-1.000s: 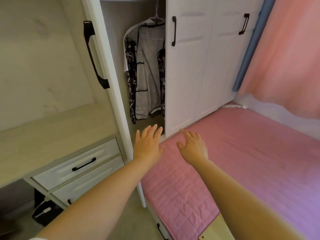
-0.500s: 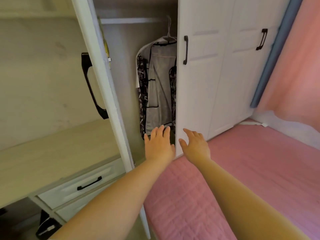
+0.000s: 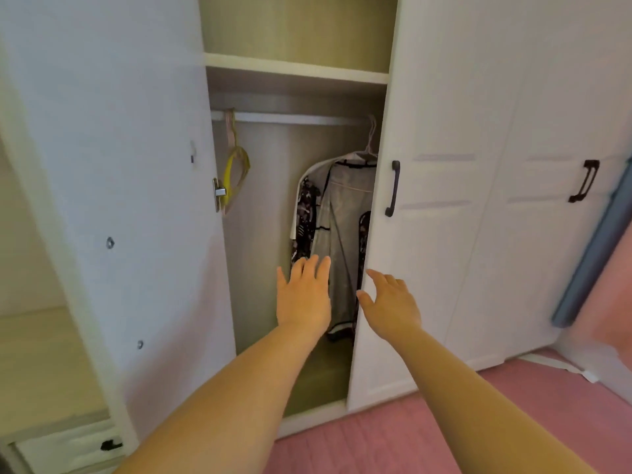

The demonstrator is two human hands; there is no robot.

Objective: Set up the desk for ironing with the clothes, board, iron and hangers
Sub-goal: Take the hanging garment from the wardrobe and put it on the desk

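I am looking into an open wardrobe [image 3: 301, 200], its left door [image 3: 119, 206] swung wide toward me. Both arms are reaching forward over the pink bed [image 3: 393, 439]. My left hand [image 3: 304, 295] is hovering in front of the lower part of the garment bag [image 3: 342, 227], fingers straight and close together, holding nothing; whether they are touching the bag I cannot tell. My right hand [image 3: 390, 302] is sitting by the edge of the closed right door [image 3: 431, 234], fingers spread and loosely bent, gripping nothing. The grey, black-trimmed garment bag is hanging from the rail [image 3: 290, 118] on a pale hanger [image 3: 371, 138], with patterned black-and-white clothes [image 3: 305, 213] showing at its sides. At the rail's left end, yellow and tan hangers [image 3: 236, 172] are hanging empty. A shelf [image 3: 294, 68] is running above the rail. A white drawer [image 3: 68, 449] is showing at lower left.
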